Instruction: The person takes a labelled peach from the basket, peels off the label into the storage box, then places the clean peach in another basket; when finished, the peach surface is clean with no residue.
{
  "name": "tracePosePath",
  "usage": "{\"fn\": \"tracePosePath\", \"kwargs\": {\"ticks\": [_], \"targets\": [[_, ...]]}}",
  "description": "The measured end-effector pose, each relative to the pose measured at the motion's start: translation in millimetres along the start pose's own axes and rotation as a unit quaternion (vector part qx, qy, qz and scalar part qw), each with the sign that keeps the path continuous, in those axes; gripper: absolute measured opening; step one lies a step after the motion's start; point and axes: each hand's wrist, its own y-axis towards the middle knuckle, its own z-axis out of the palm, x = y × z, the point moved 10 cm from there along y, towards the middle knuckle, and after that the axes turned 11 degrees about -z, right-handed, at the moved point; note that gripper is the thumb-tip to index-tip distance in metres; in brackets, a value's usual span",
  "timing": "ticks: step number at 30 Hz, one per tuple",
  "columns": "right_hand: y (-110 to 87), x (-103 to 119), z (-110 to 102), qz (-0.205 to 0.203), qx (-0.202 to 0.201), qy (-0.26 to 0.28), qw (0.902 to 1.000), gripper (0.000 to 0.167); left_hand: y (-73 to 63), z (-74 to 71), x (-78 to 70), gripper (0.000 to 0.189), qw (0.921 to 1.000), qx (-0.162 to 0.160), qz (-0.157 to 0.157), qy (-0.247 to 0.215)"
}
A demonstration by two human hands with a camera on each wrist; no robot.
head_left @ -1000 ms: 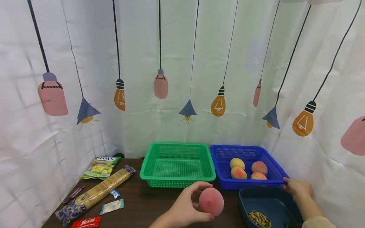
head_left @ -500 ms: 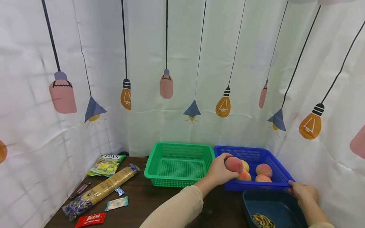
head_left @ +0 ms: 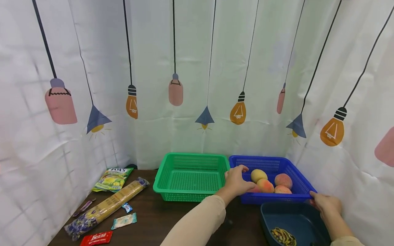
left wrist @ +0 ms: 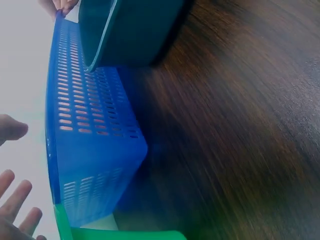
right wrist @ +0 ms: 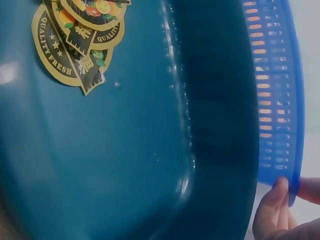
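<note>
Several peaches (head_left: 265, 186) lie in the blue basket (head_left: 286, 198). My left hand (head_left: 237, 181) is over the basket's left side, its fingers and thumb spread apart. A pink-red peach (head_left: 254, 189) sits just under it, partly hidden by the hand. The left wrist view shows the spread fingers (left wrist: 17, 200) beyond the basket rim, with nothing between them and the thumb. My right hand (head_left: 327, 206) pinches the basket's front right corner, thumb and fingers on either side of the rim in the right wrist view. Below that hand is a dark teal tub (head_left: 264, 222) holding fruit stickers (right wrist: 80, 45).
A green basket (head_left: 191, 197) stands left of the blue one, touching it or nearly so. On the dark wooden table's left lie a spaghetti pack (head_left: 107, 206), a Fox's candy bag (head_left: 112, 179) and several small wrapped sweets (head_left: 123, 221). A patterned curtain (head_left: 184, 130) surrounds the table.
My left hand has carried the pink-red peach from in front of the green basket into the blue basket and let go of it. The right hand has kept its grip on the corner.
</note>
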Motion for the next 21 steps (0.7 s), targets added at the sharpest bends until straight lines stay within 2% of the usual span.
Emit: {"fn": "tracePosePath", "kwargs": {"ticks": [7,9,10,11,12,13,15,16,19,21], "targets": [[-0.8,0,-2,-0.005,-0.003,-0.002,1.0000,0.026,-10.7,-10.8,2.0,0.056,0.9996,0.013,0.000,-0.026],[-1.9,4,-6,-0.030,0.002,-0.047,0.9984,0.031,-16.0,-15.6,3.5,0.056,0.9995,0.016,0.020,-0.018],[-2.7,7,-7,-0.051,0.007,-0.085,0.9950,0.038,-18.5,-19.3,5.2,0.056,0.9993,0.016,0.033,-0.011],[-4.4,13,-8,-0.084,0.016,-0.133,0.9875,0.041,-21.3,-24.2,8.3,0.056,0.9989,0.014,0.044,-0.006],[-4.8,19,-7,-0.120,0.026,-0.181,0.9758,0.044,-23.8,-30.0,13.2,0.056,0.9986,0.010,0.052,0.004],[-6.3,25,-5,-0.162,0.030,-0.231,0.9589,0.046,-26.6,-37.8,19.1,0.056,0.9982,0.007,0.059,0.011],[-12.9,41,0,-0.249,0.022,-0.309,0.9177,0.048,-30.5,-56.8,35.3,0.053,0.9980,-0.002,0.059,0.023],[-17.3,49,4,-0.288,0.018,-0.331,0.8984,0.046,-31.4,-67.5,45.3,0.052,0.9983,-0.008,0.051,0.027],[-41.1,80,21,-0.420,-0.026,-0.346,0.8389,0.034,-28.3,-103.8,76.3,0.050,0.9981,-0.035,0.024,0.045],[-63.6,104,40,-0.509,-0.044,-0.338,0.7904,0.030,-20.8,-129.0,97.1,0.052,0.9957,-0.065,0.002,0.066]]}}
